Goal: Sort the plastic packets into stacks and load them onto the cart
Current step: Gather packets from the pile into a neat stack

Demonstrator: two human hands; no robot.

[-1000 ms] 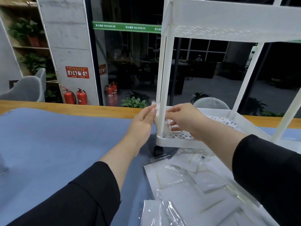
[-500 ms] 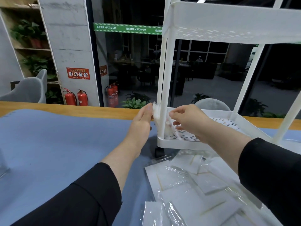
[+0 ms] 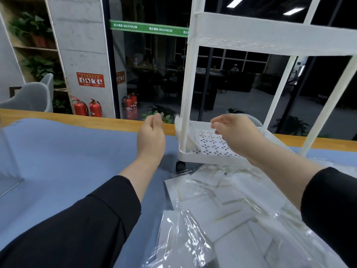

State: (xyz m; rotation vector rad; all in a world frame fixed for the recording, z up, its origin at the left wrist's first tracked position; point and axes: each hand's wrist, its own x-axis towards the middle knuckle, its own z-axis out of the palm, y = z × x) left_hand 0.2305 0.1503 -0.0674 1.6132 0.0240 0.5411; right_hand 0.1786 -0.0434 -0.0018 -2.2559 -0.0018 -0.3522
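Stack [image 3: 185,135]: packets set on edge in the near-left corner of the cart's [image 3: 208,158] lower tray, leaning on the post, probably to keep them together. Loose packets [image 3: 222,202]: unsorted heap on the table [image 3: 58,155] below the cart. Left hand [image 3: 151,136] and right hand [image 3: 234,130]: either side of the stack, fingers loosely curled, holding nothing. Heap cropped at the frame edge; packet count unreadable.

Blue-covered table [image 3: 58,151]: cart [image 3: 212,157], packets [image 3: 222,206] (loose pile).

red fire extinguishers [image 3: 87,108], grey chair [image 3: 32,97], shelf plants [image 3: 36,64]
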